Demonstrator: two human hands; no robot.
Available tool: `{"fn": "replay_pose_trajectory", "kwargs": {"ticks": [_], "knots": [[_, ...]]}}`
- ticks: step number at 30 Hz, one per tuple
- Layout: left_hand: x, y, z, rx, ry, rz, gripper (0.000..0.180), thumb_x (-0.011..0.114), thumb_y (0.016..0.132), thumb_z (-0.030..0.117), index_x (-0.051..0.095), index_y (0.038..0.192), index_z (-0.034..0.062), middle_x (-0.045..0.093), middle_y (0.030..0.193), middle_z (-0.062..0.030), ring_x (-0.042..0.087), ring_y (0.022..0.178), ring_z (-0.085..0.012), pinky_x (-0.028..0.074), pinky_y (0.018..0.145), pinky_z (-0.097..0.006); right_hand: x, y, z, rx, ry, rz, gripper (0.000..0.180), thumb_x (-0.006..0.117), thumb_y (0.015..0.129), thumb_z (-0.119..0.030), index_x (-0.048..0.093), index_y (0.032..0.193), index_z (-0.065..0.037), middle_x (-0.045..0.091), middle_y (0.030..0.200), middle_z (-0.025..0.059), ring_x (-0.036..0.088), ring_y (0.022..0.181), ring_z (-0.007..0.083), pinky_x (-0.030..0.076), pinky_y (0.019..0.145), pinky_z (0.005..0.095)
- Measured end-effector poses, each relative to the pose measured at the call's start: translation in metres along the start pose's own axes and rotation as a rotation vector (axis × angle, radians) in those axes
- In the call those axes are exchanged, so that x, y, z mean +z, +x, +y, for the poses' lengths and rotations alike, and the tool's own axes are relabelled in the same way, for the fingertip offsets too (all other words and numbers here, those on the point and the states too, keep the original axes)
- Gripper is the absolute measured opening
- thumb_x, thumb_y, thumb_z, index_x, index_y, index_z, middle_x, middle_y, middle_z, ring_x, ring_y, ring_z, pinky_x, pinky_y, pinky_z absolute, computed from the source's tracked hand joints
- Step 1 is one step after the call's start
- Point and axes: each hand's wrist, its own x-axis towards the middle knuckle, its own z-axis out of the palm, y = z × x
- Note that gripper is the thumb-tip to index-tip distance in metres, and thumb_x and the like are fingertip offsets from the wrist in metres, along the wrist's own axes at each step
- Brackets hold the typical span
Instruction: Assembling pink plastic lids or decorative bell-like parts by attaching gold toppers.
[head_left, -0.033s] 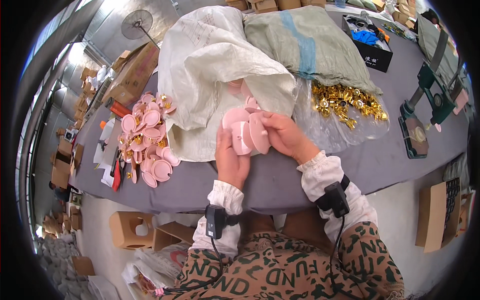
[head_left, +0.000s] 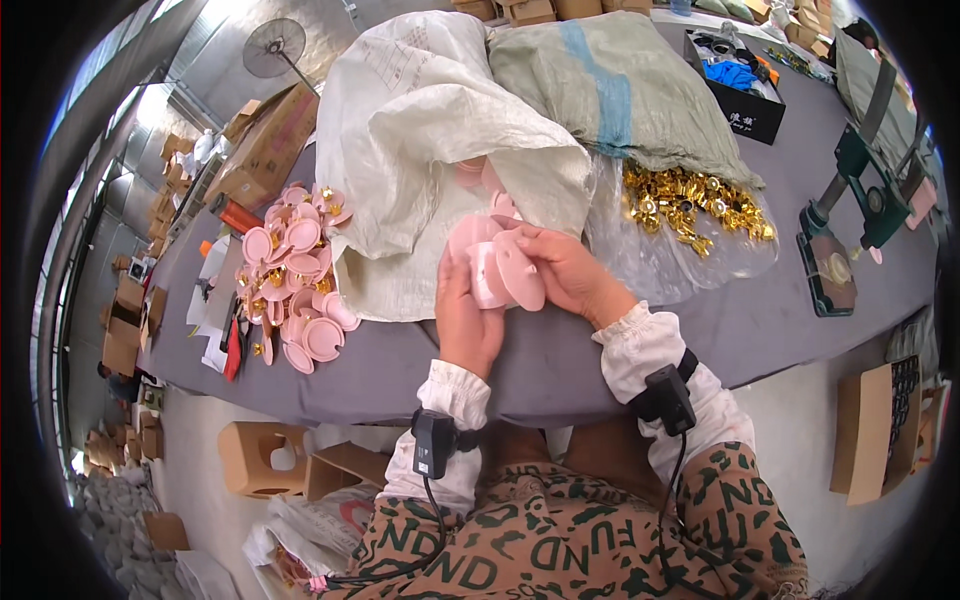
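Several pink round discs point(head_left: 515, 274) are fanned out between my two hands, just in front of the mouth of a white woven sack point(head_left: 430, 110). My left hand point(head_left: 468, 318) grips the discs from their left side, palm inward. On the right, my right hand point(head_left: 565, 265) pinches the upper edge of the nearest discs with thumb and fingers. More pink pieces show inside the sack's opening. To the left lies a heap of pink discs point(head_left: 302, 236), some with gold-coloured fittings on them.
Gold-coloured metal parts point(head_left: 690, 205) spill from a greenish sack point(head_left: 610, 90) onto clear plastic. A dark green hand press point(head_left: 830, 260) stands at the right edge. A black box point(head_left: 745, 110) sits farther back. Red-handled tool point(head_left: 234, 350) and papers lie at left.
The pink discs have shifted and tilted between my hands, their fan now narrower. My left hand has moved slightly right; the right hand has moved slightly left.
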Motion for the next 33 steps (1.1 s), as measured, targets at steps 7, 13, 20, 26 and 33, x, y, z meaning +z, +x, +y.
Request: {"fn": "replay_pose_trajectory", "kwargs": {"ticks": [7,13,20,26,33], "knots": [[0.008,-0.015,-0.02,0.041,0.031,-0.023,0.055,0.048,0.1,0.031,0.027,0.146,0.0107,0.041,0.143,-0.0117,0.045,0.128,-0.025,0.043,0.105,-0.041,-0.003,0.004,0.022,-0.146,-0.145,0.291,0.041,0.053,0.095,-0.013,0.045,0.131,0.004,0.058,0.117,0.0115,0.057,0.107,0.0174,0.048,0.093,0.0305],[0.014,-0.023,-0.021,0.119,0.162,-0.02,0.054,0.049,0.1,0.034,0.028,0.144,0.0107,0.045,0.136,-0.0106,0.051,0.121,-0.027,0.049,0.097,-0.042,0.024,-0.003,0.009,-0.459,-0.354,0.331,0.039,0.052,0.095,-0.013,0.046,0.131,0.0,0.056,0.118,0.0121,0.055,0.108,0.0166,0.045,0.096,0.03],[0.008,-0.023,-0.019,0.073,-0.152,0.09,0.046,0.043,0.102,0.041,0.041,0.133,0.006,0.051,0.13,-0.0106,0.056,0.114,-0.024,0.051,0.091,-0.039,0.032,-0.02,0.038,-0.75,-1.129,0.322,0.029,0.047,0.097,-0.013,0.055,0.122,0.0,0.055,0.121,0.0134,0.055,0.108,0.0167,0.045,0.093,0.0294],[0.021,-0.052,-0.035,0.078,0.109,0.088,0.047,0.04,0.103,0.041,0.045,0.129,0.0017,0.056,0.124,-0.0113,0.054,0.117,-0.0211,0.048,0.095,-0.036,0.057,-0.05,0.059,-0.749,-0.714,0.497,0.035,0.062,0.091,-0.009,0.052,0.122,0.001,0.057,0.122,0.0141,0.057,0.108,0.0174,0.048,0.09,0.0299],[0.0,-0.067,-0.013,-0.05,-0.199,-0.214,0.053,0.035,0.103,0.045,0.037,0.139,0.0049,0.05,0.132,-0.0125,0.048,0.122,-0.0246,0.04,0.105,-0.041,0.068,-0.087,0.043,-0.533,-0.291,0.416,0.036,0.073,0.08,-0.007,0.059,0.113,-0.004,0.062,0.11,0.0082,0.061,0.096,0.0149,0.05,0.087,0.0285]]}}
